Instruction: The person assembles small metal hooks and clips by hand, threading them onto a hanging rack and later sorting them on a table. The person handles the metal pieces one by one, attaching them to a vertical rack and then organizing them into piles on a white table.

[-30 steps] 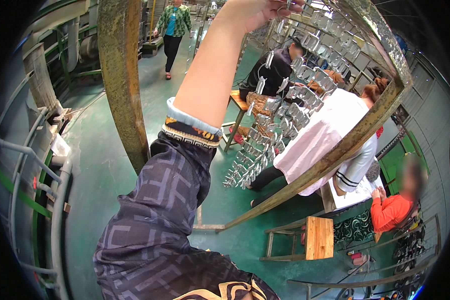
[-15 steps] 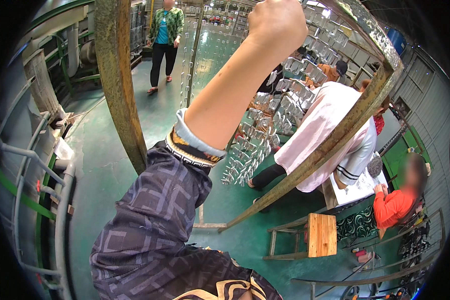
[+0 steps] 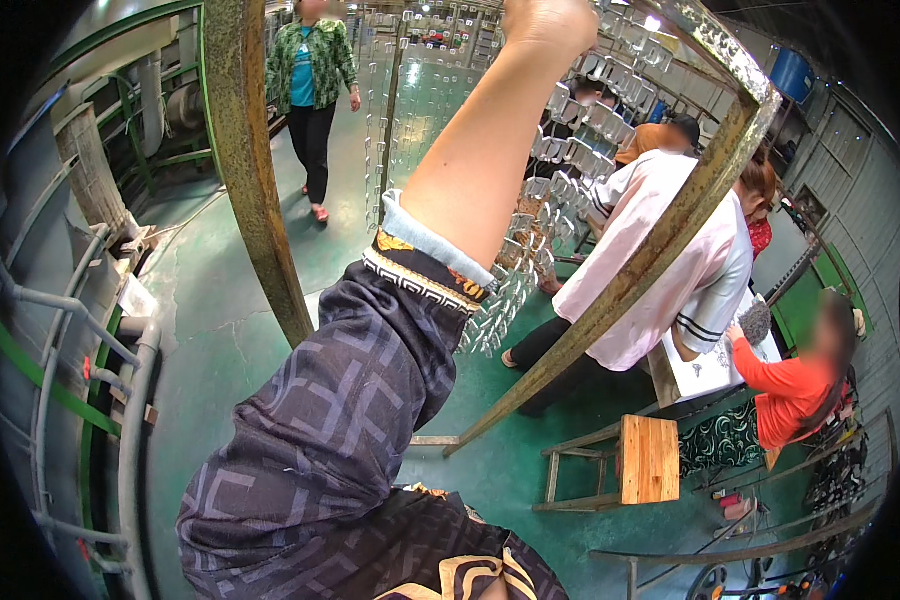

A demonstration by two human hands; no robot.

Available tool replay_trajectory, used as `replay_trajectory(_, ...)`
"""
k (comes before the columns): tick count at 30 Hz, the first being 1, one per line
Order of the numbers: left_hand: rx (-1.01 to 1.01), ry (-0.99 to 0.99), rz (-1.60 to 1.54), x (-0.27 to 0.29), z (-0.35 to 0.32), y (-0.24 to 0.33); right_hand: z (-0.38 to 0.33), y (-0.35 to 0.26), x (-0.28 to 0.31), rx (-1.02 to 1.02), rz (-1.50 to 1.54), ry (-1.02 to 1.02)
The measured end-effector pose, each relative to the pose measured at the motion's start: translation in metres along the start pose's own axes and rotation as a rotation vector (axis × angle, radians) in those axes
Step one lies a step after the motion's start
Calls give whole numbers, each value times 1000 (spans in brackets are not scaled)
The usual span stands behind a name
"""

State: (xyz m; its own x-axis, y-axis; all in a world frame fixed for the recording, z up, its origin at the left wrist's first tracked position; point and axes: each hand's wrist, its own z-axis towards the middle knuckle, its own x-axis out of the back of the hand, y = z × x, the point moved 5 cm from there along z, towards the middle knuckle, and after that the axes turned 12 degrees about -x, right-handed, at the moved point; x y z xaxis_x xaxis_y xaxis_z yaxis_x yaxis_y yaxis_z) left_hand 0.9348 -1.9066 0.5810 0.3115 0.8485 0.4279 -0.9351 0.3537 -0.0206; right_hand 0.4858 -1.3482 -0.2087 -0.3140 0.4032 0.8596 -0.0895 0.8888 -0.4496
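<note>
"Biggest worry first?"
"Metal frame point(image 3: 245, 150), either side of the fingers: possible hard knock from a careless swing."
"Then?"
"Co-worker in pink point(image 3: 610, 290), below right of the fingers: liable to cause a bump by stepping back."
"Smaller?"
"Hanging metal clips point(image 3: 570, 152), just below right of the fingers: likely to tangle if jostled."
"Left hand point(image 3: 550, 25)?"
"Back showing, with fingers hidden: no telling how far spread, or gripping what."

Green floor point(image 3: 210, 370), wooden stool point(image 3: 649, 460), grey wall point(image 3: 875, 215).
</note>
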Motion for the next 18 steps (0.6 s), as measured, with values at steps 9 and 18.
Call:
replay_trajectory(9, 124, 31, 5, 12, 0, -6, -8, 19, 3, 134, 73, 62)
replay_trajectory(18, 407, 201, -292, 16, -37, -5, -24, 35, 5, -314, 264, 104)
